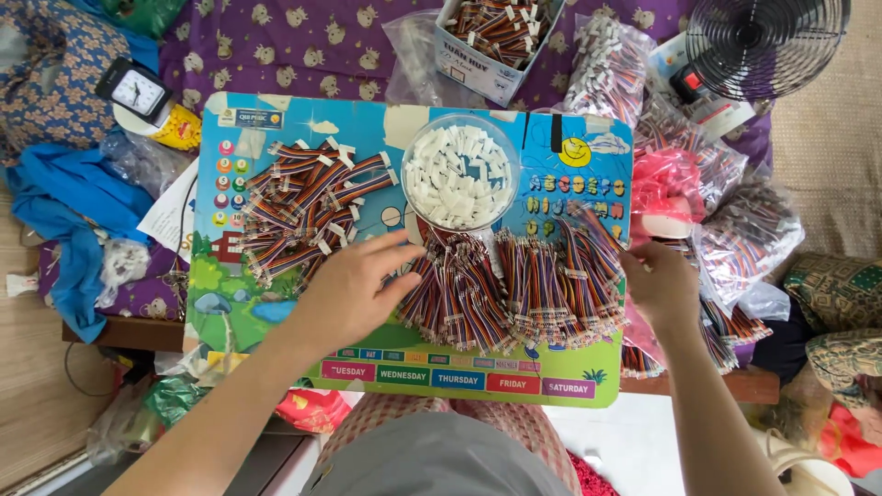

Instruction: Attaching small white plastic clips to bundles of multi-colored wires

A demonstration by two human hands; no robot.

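Rainbow wire bundles [514, 289] lie between my hands, long axes toward me; left hand [354, 289] nearer, fingers spread flat, touching; right hand [663, 287] curled, grip unclear.

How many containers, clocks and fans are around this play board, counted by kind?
Round clear bowl of white plugs: 1
Cardboard box of wire bundles: 1
Clock: 1
Fan: 1
Total: 4
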